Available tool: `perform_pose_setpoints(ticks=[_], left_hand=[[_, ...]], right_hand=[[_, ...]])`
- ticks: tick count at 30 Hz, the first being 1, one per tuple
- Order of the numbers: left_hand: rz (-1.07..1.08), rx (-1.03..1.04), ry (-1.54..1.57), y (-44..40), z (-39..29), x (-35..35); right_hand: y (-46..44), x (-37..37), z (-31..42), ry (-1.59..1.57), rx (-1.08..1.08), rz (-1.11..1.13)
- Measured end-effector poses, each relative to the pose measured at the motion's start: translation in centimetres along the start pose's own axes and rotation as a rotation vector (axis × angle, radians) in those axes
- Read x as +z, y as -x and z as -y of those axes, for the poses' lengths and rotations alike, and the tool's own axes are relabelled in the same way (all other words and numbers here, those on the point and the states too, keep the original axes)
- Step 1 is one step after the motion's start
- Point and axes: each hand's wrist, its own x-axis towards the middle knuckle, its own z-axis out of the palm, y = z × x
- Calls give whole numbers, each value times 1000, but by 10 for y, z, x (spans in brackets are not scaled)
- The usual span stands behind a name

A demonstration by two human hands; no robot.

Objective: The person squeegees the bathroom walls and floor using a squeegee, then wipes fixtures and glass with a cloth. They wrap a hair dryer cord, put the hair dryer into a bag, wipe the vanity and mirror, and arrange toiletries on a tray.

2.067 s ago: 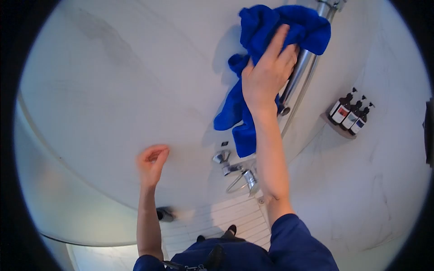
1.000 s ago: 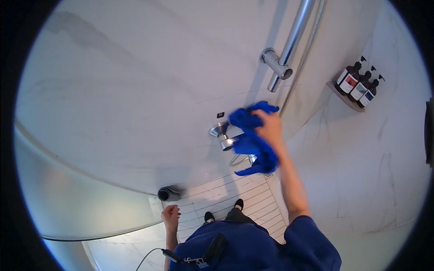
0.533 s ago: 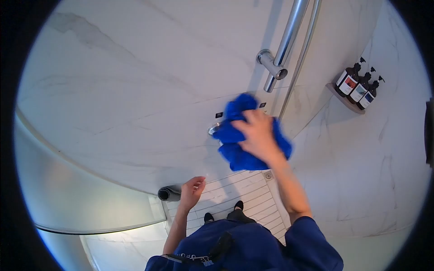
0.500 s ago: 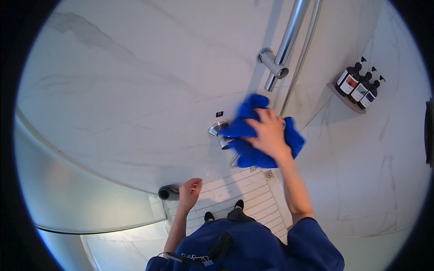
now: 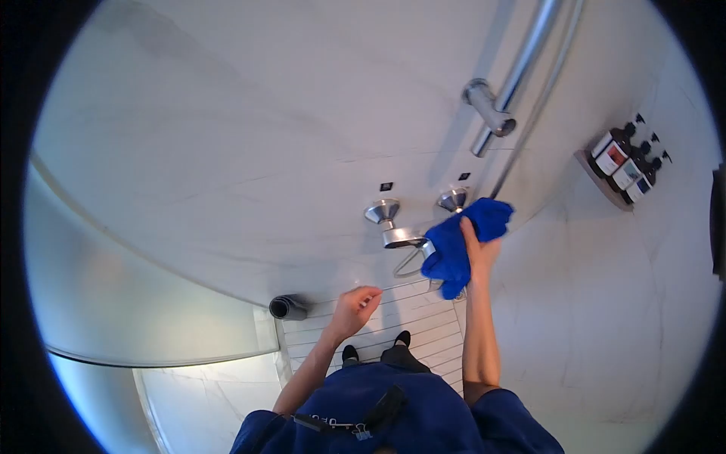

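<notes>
My right hand (image 5: 482,253) grips a bunched blue cloth (image 5: 448,256) and presses it around the right end of the chrome shower mixer (image 5: 402,237). The cloth hides that end of the mixer, and some of my fingers are behind the fabric. To the left, one round chrome wall fitting (image 5: 383,212) is in plain view; a second wall fitting (image 5: 453,200) shows just above the cloth. My left hand (image 5: 357,310) hangs in the air below the mixer, its fingers loosely curled together with nothing in them.
A chrome rail (image 5: 522,64) and a hose rise on the wall above. Pump bottles (image 5: 625,168) stand on a corner shelf (image 5: 603,180) at right. A rolled dark mat (image 5: 288,307) is at lower left, near a curved glass panel (image 5: 166,303). Slatted flooring (image 5: 423,325) lies below.
My right hand has moved down with the cloth and turned, uncovering the mixer's body and the second wall fitting. My left hand has shifted right. The view has moved slightly.
</notes>
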Motion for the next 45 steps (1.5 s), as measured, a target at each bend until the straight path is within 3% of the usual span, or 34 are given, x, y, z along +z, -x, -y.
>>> perform_pose_setpoints(ticks=[1,2,4,5,8,12,15,17,19,20,21,22,24,26,28,29,30,31,33,34,36,37,38,40,41,42,43,44,45], left_hand=[[-22,-76,23,12,17,1],[-41,-270,114,24,34,0],[-87,-353,95,43,40,-13],[-110,-378,91,48,44,-17],[-131,-382,31,58,61,-25],[-150,-309,-87,93,82,-47],[-277,-519,-47,165,117,-65],[-311,-736,-19,212,136,-71],[-300,-848,-30,230,137,-77],[-266,-838,-3,230,141,-76],[-216,-792,18,220,142,-73],[-166,-745,38,203,141,-70],[-82,-652,38,178,140,-66],[-39,-585,41,146,130,-60],[19,-518,-16,124,123,-55],[50,-486,-73,118,123,-52],[77,-436,-123,104,124,-50],[78,-434,-104,94,122,-43],[75,-463,-83,102,112,-35],[70,-598,27,105,115,-29],[-4,-454,1,90,115,-15],[-35,-389,-19,79,110,-6],[-96,-393,71,55,86,1],[-227,-220,-9,6,32,20],[-260,-15,-168,-16,17,32],[-180,101,-302,-37,23,52],[-101,211,-434,-50,44,70],[31,79,-280,-51,77,92],[116,-53,-157,-53,121,111]], right_hand=[[0,-1,14,190,-190,-86],[-4,6,47,83,-151,-62],[-1,35,109,-86,39,5],[6,59,111,-122,20,36],[86,182,2,-110,-419,133],[187,183,-61,225,-448,641],[189,183,-104,-160,208,-8],[148,171,-128,364,162,-1],[149,167,-137,282,118,40],[152,161,-128,191,105,44],[152,140,-69,1,100,13],[163,117,-32,-85,123,182],[167,70,32,23,-130,383],[138,23,77,208,-511,167],[113,-8,81,488,-522,34],[99,-19,59,610,-457,165],[107,-33,26,504,-370,199],[113,-40,-1,91,-9,88],[115,-74,-58,-463,350,-53],[107,-72,-57,-591,499,-12],[90,-51,-45,-852,804,72],[87,-41,-80,-785,895,452],[97,-8,-88,103,594,600],[142,32,-188,-669,730,708],[163,52,-236,-1009,852,772],[163,48,-223,-975,1023,786],[171,40,-229,-661,831,916],[181,32,-236,-341,633,1015],[177,4,-244,55,280,1133]])
